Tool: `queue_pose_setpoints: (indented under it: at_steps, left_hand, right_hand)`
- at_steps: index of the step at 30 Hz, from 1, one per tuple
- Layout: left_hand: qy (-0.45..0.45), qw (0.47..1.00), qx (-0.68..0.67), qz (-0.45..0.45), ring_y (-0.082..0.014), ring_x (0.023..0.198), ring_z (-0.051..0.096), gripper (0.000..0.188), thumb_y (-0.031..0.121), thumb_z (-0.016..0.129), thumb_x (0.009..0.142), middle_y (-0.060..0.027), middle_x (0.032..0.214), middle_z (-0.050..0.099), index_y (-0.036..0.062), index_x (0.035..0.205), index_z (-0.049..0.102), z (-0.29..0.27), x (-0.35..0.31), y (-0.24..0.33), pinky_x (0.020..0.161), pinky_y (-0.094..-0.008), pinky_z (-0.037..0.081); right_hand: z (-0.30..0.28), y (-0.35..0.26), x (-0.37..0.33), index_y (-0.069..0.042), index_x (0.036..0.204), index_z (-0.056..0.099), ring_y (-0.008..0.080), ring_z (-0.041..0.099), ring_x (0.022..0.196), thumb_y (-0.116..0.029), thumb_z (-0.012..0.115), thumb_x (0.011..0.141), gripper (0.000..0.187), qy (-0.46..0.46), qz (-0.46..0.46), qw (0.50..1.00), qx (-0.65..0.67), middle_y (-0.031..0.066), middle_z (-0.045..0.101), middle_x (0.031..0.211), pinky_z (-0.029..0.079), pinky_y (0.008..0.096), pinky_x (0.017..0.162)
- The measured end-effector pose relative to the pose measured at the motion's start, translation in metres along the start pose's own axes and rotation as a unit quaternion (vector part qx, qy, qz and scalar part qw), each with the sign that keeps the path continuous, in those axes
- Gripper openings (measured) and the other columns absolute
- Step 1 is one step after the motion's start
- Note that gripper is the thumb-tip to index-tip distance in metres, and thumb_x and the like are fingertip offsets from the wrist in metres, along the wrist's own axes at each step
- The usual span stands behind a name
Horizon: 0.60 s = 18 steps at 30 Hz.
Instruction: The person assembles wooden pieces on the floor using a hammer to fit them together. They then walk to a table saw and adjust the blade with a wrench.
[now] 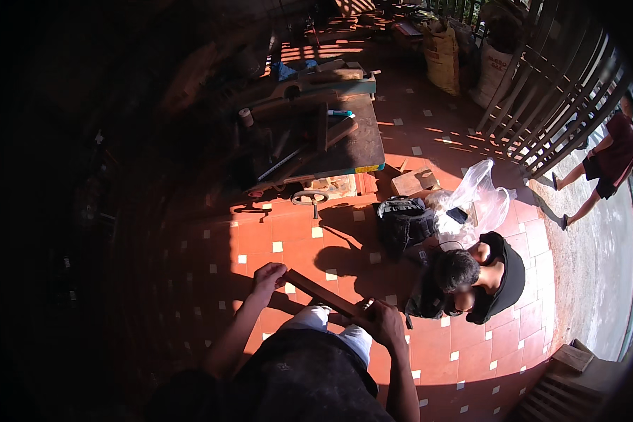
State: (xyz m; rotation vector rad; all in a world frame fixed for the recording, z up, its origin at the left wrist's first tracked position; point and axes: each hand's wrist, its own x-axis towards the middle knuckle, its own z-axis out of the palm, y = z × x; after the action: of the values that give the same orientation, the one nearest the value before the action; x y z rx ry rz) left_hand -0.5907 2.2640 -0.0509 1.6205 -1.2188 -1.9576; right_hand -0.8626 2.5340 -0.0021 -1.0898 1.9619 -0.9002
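Observation:
Between my two hands, in front of my body, runs a straight brown wooden strip, slanting down from left to right. My left hand is closed on its far left end. Around its nearer right end my right hand is closed. A small bright white spot shows at the right hand's fingers; I cannot make out what it is. Below the strip are my white shorts and dark shirt.
A machine table with wooden pieces and a handwheel stands ahead. At right a person crouches beside a black bag and a clear plastic bag. Another person walks outside the slatted gate. Sacks stand behind.

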Motion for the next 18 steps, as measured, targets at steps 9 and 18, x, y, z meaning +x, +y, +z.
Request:
queue_pose_setpoints:
  at_steps: [9, 18]
  left_hand:
    - [0.075, 0.954, -0.282, -0.069, -0.0260, 0.114, 0.065, 0.077, 0.068, 0.058, 0.098, -0.0138, 0.136, 0.059, 0.0078, 0.145, 0.046, 0.081, -0.037, 0.030, 0.096, -0.0430, 0.053]
    - [0.148, 0.909, -0.384, 0.056, -0.0155, 0.076, 0.059, 0.027, 0.036, 0.077, 0.096, 0.0008, 0.090, 0.057, 0.0186, 0.106, 0.058, -0.010, 0.060, 0.109, 0.070, -0.0335, 0.050]
  right_hand:
    - [0.015, -0.069, 0.097, -0.004, 0.094, 0.068, 0.0358, 0.068, 0.080, -0.026, 0.085, 0.080, 0.031, 0.011, -0.107, 0.993, -0.055, 0.0126, 0.063, 0.092, 0.055, 0.0464, 0.067]
    - [0.080, -0.141, 0.204, -0.003, 0.103, 0.073, 0.0385, 0.071, 0.091, -0.023, 0.081, 0.087, 0.027, -0.092, -0.231, 0.968, 0.037, 0.0168, 0.069, 0.103, 0.058, 0.0443, 0.075]
